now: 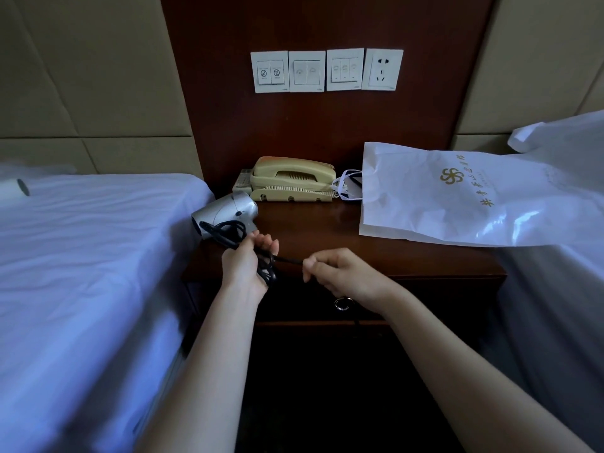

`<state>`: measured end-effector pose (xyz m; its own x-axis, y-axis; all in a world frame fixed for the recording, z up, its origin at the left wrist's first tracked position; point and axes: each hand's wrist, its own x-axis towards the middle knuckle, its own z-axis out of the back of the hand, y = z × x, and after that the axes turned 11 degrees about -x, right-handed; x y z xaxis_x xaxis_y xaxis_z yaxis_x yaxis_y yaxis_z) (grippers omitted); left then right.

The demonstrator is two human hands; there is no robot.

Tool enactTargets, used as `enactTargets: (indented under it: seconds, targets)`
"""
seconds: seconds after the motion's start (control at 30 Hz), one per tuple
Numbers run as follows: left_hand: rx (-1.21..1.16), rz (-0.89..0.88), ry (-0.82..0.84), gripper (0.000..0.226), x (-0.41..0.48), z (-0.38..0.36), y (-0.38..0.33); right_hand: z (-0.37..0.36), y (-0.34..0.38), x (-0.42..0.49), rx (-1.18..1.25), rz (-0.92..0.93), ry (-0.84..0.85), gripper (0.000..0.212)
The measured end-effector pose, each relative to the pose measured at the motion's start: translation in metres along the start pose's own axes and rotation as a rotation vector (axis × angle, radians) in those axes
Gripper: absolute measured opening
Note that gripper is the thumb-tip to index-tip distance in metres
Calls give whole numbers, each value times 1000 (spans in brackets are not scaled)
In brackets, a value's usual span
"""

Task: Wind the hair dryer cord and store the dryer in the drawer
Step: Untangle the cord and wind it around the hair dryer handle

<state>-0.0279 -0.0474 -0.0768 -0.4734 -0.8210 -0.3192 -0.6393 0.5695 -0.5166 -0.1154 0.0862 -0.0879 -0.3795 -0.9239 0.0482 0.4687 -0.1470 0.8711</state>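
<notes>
From my seat, both forearms come in from the bottom of the frame. My left hand (245,263) has its fingers curled round a bunch of black cord (289,259) loops; I can't count the loops, they blur into one dark clump. My right hand (340,273) pinches the same cord just to the right, with a short taut stretch between the two hands. Below the right wrist a bit of cord seems to hang down, but it's lost against the dark wood.

The drawer (294,305) sits closed at centre frame, and its one metal ring pull (343,304) is half hidden behind my right wrist.

One silver hair dryer (225,212) lies on the nightstand (327,230) at its left edge, just above my left hand, with the cord running to it. Behind it sits one beige phone (291,184), with a remote (242,183) mostly tucked behind it. One white bag (457,197) lies on its side at the right.

There are two beds, a left one (81,256) and a right one (555,289), both cut off. Up on the wall are four white plates: three switch plates (307,71) and one socket (382,70).
</notes>
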Motion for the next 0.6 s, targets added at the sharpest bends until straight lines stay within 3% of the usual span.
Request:
enactTargets:
  seconds: [0.1,0.23,0.4,0.6]
  targets:
    - [-90,-32,-17,30,1,0,-9,14,2,-2,3,-55,23,32]
    - [-159,0,84,37,10,12,-26,38,-1,-9,89,-101,39,34]
    - [296,-79,108,29,14,13,-16,52,5,-10,236,-16,-42,32]
    - [761,-161,356,28,1,8,2,37,26,13,564,54,-232,30]
